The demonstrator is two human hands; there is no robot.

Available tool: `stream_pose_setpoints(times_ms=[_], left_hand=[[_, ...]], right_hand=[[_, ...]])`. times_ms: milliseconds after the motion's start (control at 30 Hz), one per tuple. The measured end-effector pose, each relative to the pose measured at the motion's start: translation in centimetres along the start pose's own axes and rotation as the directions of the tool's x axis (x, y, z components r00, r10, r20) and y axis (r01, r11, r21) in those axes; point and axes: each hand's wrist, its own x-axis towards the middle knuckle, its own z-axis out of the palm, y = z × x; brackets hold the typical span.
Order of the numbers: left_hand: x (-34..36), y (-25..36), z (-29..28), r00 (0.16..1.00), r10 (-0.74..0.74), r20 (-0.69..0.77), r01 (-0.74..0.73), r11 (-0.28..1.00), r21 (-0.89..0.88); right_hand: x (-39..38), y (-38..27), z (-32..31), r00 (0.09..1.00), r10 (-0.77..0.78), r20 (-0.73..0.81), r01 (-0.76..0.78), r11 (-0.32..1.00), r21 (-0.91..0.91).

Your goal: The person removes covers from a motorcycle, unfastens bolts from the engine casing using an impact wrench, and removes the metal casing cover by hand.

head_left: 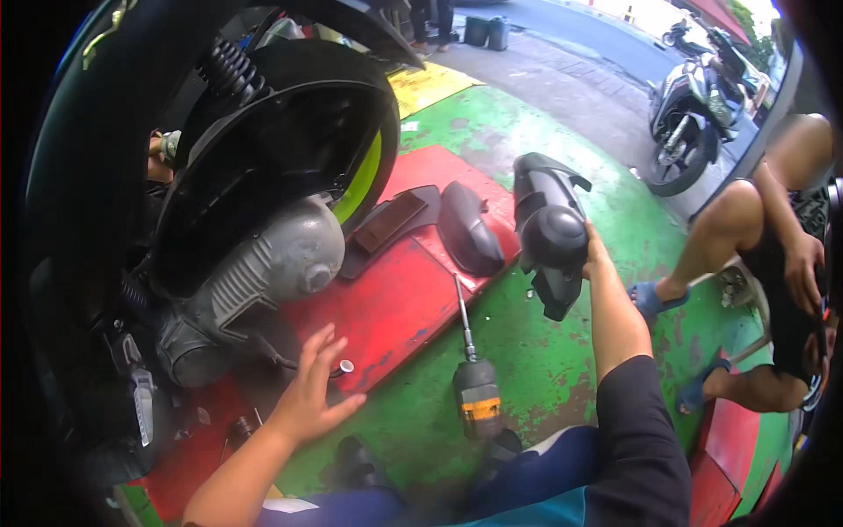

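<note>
My right hand grips the edge of a black plastic motorcycle cover with a rounded bulge, held above the green floor. My left hand is empty, its fingers spread, over the near edge of the red platform. To its left is a scooter's grey finned engine, below a large black fender. Two more dark parts lie on the platform: a curved black cover and a long piece with a brown patch. Near my feet is a black and yellow power driver with a long bit.
At the right sits another person in blue sandals. A parked motorcycle stands by the road at the back right. Behind the wheel lies a yellow plate. A person's hand shows beyond the scooter.
</note>
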Motion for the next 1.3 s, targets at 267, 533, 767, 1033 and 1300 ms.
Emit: stream_pose_setpoints(times_ms=[267,533,767,1033,1300], left_hand=[[-4.6,0.5,-0.5,0.968,-0.203,0.149,0.208,0.978,-0.025],[-2.8,1.8,1.2,0.945,-0.281,0.168,0.299,0.95,-0.092],[-4.8,2.3,-1.5,0.877,-0.473,-0.086,0.469,0.881,-0.061],[-10.8,-3.3,-5.5,0.7,-0.318,-0.639,0.58,0.776,0.249],[-8.3,-5.9,-5.0,0.717,0.081,-0.693,0.5,0.633,0.591]], right_hand=[[3.5,1.2,-3.1,0.97,0.199,0.138,-0.198,0.98,-0.02],[11.0,-1.4,-10.4,0.981,0.184,0.055,-0.181,0.981,-0.064],[14.3,1.9,-10.8,0.921,-0.139,-0.365,-0.015,0.921,-0.39],[11.1,-4.3,-7.6,0.794,-0.506,-0.338,0.188,0.732,-0.655],[2.0,-1.1,5.2,0.638,-0.739,0.216,0.683,0.413,-0.602]])
